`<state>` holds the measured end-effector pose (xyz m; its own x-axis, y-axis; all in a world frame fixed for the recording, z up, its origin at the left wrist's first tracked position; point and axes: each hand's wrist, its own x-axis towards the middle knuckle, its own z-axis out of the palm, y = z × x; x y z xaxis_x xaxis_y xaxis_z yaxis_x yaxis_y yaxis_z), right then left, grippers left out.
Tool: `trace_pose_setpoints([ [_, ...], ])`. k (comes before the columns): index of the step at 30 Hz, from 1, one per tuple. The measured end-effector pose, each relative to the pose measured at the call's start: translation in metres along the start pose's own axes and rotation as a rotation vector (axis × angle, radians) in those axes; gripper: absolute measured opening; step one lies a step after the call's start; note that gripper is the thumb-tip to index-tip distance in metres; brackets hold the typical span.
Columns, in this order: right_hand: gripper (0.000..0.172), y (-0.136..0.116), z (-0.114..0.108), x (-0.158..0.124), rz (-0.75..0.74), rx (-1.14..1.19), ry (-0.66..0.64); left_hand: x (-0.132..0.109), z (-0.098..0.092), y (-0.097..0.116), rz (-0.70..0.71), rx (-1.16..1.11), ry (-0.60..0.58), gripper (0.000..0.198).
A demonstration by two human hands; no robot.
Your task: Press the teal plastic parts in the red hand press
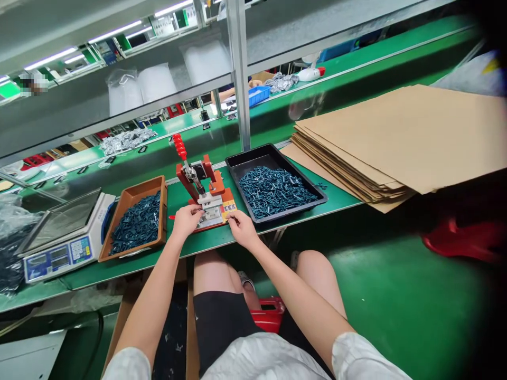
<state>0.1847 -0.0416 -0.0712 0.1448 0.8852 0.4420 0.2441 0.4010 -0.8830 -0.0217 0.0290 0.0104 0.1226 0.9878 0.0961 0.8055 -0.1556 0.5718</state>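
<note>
- A digital scale [59,237] sits at the far left of the green bench [206,244], well to the left of the left grip.
- A brown tray [142,184] lies between the scale and the left grip, just beside that hand, filled with small dark parts [137,224].
- The left hand [186,219] rests at the front left of the toggle press [216,184]. Its grip is curled, with the fingers bent down onto the metal plate [212,214]. I cannot tell whether it pinches a part there.
- The toggle press stands on the bench directly ahead of and between the two grips. Its orange-red frame is upright, and its red handle [179,146] is raised and tilts away to the left above the left grip.
- The right hand [241,227] is at the front right corner of the press base, touching it beside the yellow label [228,207]. Thumb and forefinger are drawn close together, and I cannot tell whether they hold anything.
- A black tray [247,153] lies just right of the press, ahead of and to the right of the right grip, with a heap of dark pieces [275,190].
- A stack of cardboard sheets [396,142] lies farther right, well apart from the right grip, its edge overhanging the bench.
</note>
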Motion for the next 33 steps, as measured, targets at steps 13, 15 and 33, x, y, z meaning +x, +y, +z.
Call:
trace_pose_setpoints([
  [13, 0.022, 0.009, 0.007, -0.001, 0.185, 0.244, -0.026, 0.004, 0.026, 0.011, 0.194, 0.264, -0.015, 0.024],
  [15, 0.019, 0.009, 0.008, -0.002, 0.166, 0.205, 0.005, 0.006, 0.026, 0.015, 0.159, 0.31, -0.025, 0.026],
  [33, 0.015, 0.008, 0.034, 0.056, 0.064, -0.258, -0.154, 0.005, 0.014, 0.004, 0.328, 0.281, -0.146, 0.026],
])
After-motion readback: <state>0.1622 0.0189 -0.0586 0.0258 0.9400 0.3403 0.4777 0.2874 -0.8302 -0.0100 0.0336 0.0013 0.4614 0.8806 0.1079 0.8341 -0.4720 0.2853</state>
